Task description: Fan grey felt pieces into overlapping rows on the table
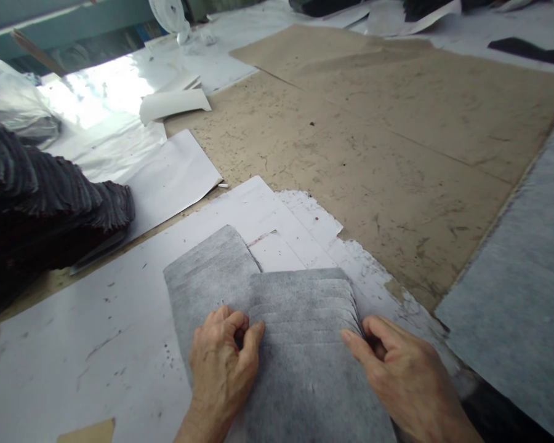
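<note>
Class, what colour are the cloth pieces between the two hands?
Grey cloth pieces, slightly mottled, showing best in the head view.

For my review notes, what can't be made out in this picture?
All in the head view:
- Near end of the gray sheets: cut off by the bottom edge.
- Their number: hidden by overlap.
- Some fingertips of the left hand and right hand: hidden by the hands themselves.
- Plastic bag: lettering blurred, cut by the left edge.
</note>
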### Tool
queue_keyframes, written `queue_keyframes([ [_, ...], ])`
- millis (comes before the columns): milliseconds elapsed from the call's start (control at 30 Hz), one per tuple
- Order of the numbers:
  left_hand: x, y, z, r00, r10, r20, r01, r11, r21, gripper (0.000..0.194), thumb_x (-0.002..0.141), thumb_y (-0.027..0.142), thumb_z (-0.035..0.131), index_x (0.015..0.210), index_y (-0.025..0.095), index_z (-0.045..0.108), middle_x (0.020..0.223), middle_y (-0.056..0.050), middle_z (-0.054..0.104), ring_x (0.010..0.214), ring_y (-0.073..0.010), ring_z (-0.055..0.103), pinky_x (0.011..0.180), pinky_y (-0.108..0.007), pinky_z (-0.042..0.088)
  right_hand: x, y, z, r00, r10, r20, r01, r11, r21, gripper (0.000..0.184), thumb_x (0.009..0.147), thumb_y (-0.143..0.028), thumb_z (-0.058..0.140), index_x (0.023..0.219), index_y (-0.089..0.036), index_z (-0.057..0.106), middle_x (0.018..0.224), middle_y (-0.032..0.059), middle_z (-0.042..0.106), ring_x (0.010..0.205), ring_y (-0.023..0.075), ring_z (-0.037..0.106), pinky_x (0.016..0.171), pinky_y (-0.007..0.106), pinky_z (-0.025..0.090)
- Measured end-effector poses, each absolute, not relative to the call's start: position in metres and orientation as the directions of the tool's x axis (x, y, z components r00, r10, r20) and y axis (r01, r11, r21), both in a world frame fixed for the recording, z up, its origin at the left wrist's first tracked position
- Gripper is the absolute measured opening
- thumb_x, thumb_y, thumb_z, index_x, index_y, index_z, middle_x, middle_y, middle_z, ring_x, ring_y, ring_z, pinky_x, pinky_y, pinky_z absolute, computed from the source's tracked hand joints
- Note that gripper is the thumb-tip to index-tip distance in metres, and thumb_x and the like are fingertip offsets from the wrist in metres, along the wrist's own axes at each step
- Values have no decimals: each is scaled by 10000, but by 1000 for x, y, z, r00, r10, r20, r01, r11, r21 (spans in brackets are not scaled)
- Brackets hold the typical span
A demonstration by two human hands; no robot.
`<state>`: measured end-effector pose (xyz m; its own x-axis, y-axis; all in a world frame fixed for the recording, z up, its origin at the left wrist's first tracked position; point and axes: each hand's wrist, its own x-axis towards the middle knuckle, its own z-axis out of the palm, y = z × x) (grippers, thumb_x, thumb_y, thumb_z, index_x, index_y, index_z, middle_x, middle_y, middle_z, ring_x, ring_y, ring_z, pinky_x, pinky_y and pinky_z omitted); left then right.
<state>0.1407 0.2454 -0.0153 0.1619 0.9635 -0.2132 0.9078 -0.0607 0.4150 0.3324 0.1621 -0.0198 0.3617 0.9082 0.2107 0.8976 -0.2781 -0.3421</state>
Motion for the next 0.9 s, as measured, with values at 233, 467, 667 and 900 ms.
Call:
queue_keyframes([
  [233,138,232,-26,189,972,138,905,-227,360,199,766,358,539,839,173,553,811,-58,543,760,-217,514,679,-358,395,332,154,-20,387,851,356,918,-320,-234,372,861,-460,397,939,-125,538,790,80,606,697,186,602,576,287,496],
  [467,132,245,-26,510,826,242,764,-564,314,346,799,197,511,1140,177,458,1017,-75,573,917,-233,496,802,-391,387,356,174,-14,82,951,298,946,20,-324,374,729,-189,625,1081,-138,509,1028,74,587,949,208,532,832,347,462],
  [667,136,263,-19,565,824,43,745,-532,402,306,740,155,547,1027,209,457,932,-44,553,873,-226,497,736,-392,388,367,194,-10,118,993,-24,876,-115,-468,413,588,-124,703,963,-185,541,889,12,575,836,177,550,706,312,476],
  [900,139,260,-15,464,886,15,772,-412,484,140,700,143,568,777,197,465,844,-34,497,809,-202,471,713,-370,394,361,193,-12,125,991,46,900,-93,-427,128,609,-138,591,668,-209,503,689,-24,554,658,150,565,534,259,414],
])
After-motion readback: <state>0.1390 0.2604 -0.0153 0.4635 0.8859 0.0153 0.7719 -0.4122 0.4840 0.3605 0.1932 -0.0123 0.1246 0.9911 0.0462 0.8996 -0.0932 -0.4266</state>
